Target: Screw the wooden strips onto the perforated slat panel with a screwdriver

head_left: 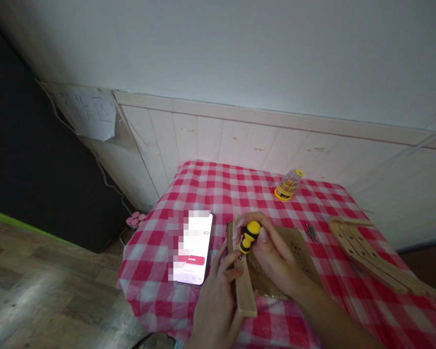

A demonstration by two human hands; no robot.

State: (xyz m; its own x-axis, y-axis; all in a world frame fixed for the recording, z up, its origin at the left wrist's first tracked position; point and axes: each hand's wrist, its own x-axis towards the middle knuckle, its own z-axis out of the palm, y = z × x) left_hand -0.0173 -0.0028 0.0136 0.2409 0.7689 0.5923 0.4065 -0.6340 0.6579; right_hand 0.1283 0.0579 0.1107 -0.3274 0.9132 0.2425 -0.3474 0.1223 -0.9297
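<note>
My right hand (272, 247) is closed around a short yellow-and-black screwdriver (250, 235). Its tip points down at a pale wooden strip (246, 295); whether it touches the wood or a screw, I cannot tell. Wrapped round the strip from the left is my left hand (218, 291), its fingertips close to the screwdriver's tip. Beneath the strip lies a brown board (296, 252) with small dark dots on it. Several screws (311, 231) lie just right of the board.
A lit phone (194, 252) lies left of my hands. At the back stands a clear, yellow-based bit case (289, 185). Joined curved wooden slats (366, 249) lie on the right. A red-and-white checked cloth (218, 182) covers the table, which stands against a panelled wall (210, 133).
</note>
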